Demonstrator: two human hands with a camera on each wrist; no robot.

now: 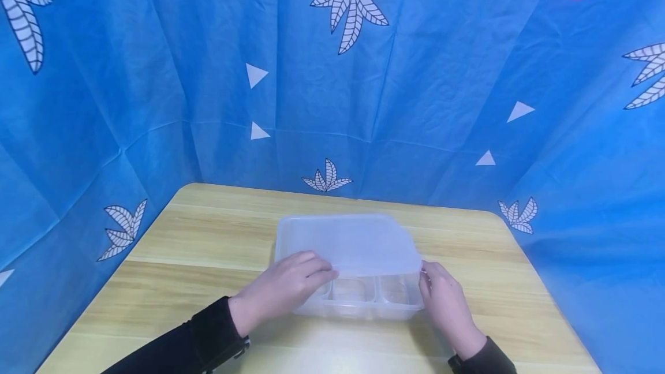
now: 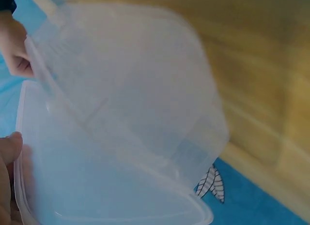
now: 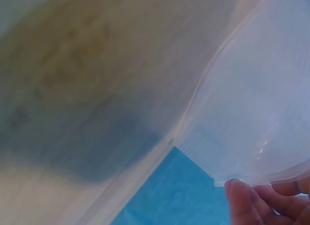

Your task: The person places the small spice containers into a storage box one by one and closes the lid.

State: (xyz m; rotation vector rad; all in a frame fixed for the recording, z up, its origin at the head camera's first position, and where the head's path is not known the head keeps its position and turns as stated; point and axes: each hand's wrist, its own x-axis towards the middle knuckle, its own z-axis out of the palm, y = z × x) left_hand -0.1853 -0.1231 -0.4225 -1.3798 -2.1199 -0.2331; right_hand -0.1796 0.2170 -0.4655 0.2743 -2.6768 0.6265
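A translucent lunch box with compartments rests on the table. Over its back part lies a frosted plastic lid, its front edge lifted so that the front compartments show. My left hand pinches the lid's front edge near the left; in the left wrist view the thumb lies on top of the rim and the fingers show through from beneath. At the lid's front right corner, my right hand grips the edge between thumb and fingers. The back compartments are hidden under the lid.
The light wooden table has rounded back corners. Behind it and at both sides hangs a blue cloth with white leaf and triangle prints. Dark sleeves cover both forearms.
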